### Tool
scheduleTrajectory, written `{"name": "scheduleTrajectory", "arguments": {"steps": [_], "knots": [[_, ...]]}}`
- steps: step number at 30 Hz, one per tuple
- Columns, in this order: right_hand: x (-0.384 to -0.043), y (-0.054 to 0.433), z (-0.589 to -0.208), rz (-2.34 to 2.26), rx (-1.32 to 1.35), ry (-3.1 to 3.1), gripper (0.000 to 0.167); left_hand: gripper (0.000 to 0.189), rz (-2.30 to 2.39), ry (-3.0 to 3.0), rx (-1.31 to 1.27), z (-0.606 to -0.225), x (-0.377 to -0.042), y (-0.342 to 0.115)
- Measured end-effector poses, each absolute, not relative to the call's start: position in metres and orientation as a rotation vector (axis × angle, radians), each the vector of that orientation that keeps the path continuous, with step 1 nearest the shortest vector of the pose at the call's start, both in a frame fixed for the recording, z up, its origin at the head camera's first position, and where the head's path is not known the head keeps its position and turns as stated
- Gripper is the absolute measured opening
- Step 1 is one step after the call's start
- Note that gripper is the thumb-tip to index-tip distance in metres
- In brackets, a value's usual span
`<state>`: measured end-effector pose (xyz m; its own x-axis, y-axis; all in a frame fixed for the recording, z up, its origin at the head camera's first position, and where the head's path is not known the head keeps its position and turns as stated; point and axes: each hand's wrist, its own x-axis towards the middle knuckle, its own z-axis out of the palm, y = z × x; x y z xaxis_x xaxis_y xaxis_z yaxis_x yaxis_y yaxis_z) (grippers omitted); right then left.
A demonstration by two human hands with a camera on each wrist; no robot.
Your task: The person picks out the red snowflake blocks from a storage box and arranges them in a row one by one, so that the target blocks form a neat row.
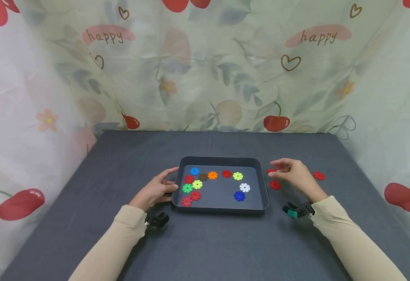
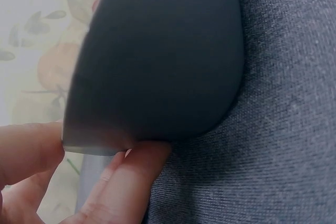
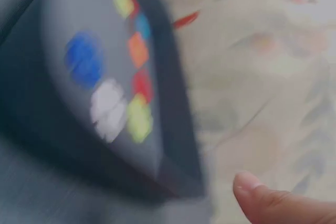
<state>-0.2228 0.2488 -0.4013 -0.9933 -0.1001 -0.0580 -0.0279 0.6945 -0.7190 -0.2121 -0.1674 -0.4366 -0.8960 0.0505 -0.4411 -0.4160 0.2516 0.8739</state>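
Note:
At the left end of the dark grey tray (image 1: 219,211), my left hand (image 1: 155,190) holds the rim and outer wall with its fingers and thumb. The left wrist view shows fingertips against the tray's wall (image 2: 163,61). Several coloured notched plastic discs lie in the tray, among them a blue disc (image 1: 239,196) and a white disc (image 1: 245,187). Just beyond the right rim is my right hand (image 1: 293,173), its thumb and fingertips apart beside a red disc (image 1: 270,171) partly hidden by them. In the blurred right wrist view only the thumb (image 3: 268,198) shows.
Two more red discs lie on the dark cloth at the right: a near red disc (image 1: 275,185) below the fingers and a far red disc (image 1: 319,175) beyond the hand. A patterned curtain (image 1: 205,78) hangs behind the table (image 1: 212,249) and at both sides.

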Motion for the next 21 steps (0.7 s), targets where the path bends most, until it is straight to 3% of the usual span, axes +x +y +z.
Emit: {"name": "scheduleTrajectory", "arguments": {"steps": [10, 21], "knots": [[-0.227, 0.188, -0.361, -1.511, -0.295, 2.634, 0.051, 0.068, 1.692, 2.148, -0.318, -0.437, -0.211, -0.168], [-0.255, 0.139, -0.394, -1.440, -0.309, 2.491, 0.051, 0.067, 1.699, 2.137, -0.334, -0.438, -0.214, -0.168]]}}
